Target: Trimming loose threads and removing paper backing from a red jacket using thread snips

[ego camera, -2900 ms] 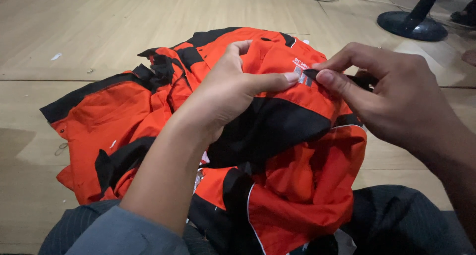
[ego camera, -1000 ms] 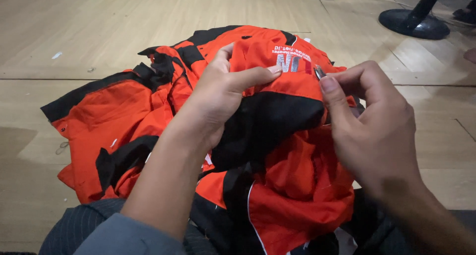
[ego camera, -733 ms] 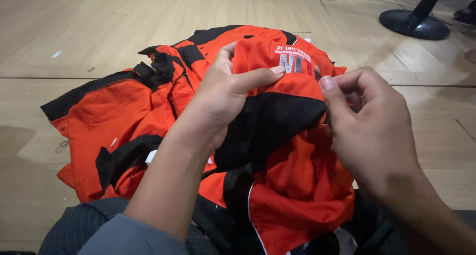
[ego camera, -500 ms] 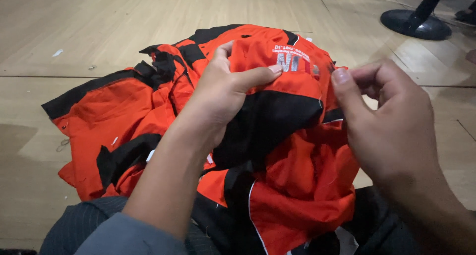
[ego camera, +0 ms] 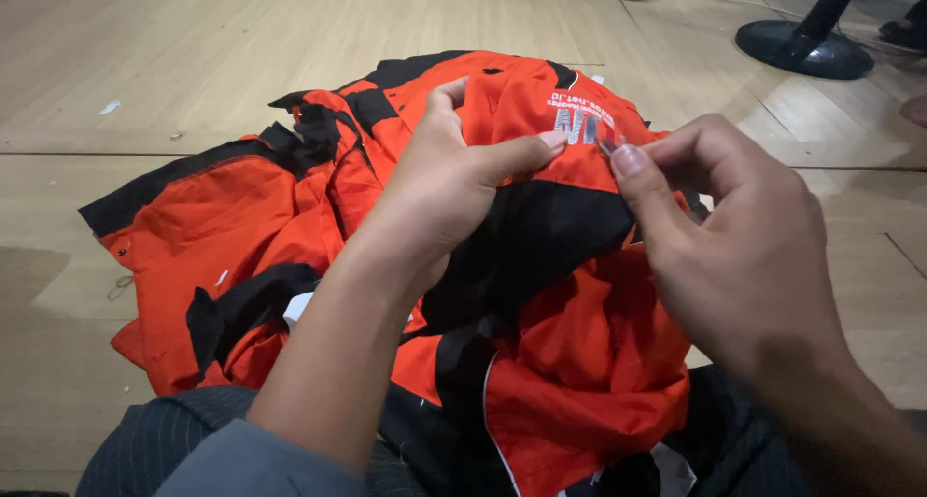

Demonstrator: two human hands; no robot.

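1. My right hand (ego camera: 744, 255) has its thumb and forefinger closed tight on a small, thin, pale sliver, a needle or pick by the look of it, though it is too small for me to say which. Its tip sits at the white embroidered patch (ego camera: 582, 128).
2. My left hand (ego camera: 446, 183) is clamped on the orange and black garment (ego camera: 541, 265): thumb stretched flat along the top of a fold, the other fingers curled behind it, holding the cloth taut just beside the embroidery.
3. What has changed: half a second ago the right hand was drawn back from the stitching with a gap between thumb and cloth; now it has come back in and the thumb tip is almost touching the patch. The left hand's hold has not shifted at all in these few seconds. I read that as another pass at the stitched lettering.
4. The cloth looks like smooth woven workwear, bright orange with matt black panels, crumpled and bunched over my lap.
5. Its far half spreads onto the wooden floor (ego camera: 193, 53), towards the left edge of view.
6. The floor is pale planks with a few scraps of lint; at its far right corner stands a round black stand base (ego camera: 804, 50).
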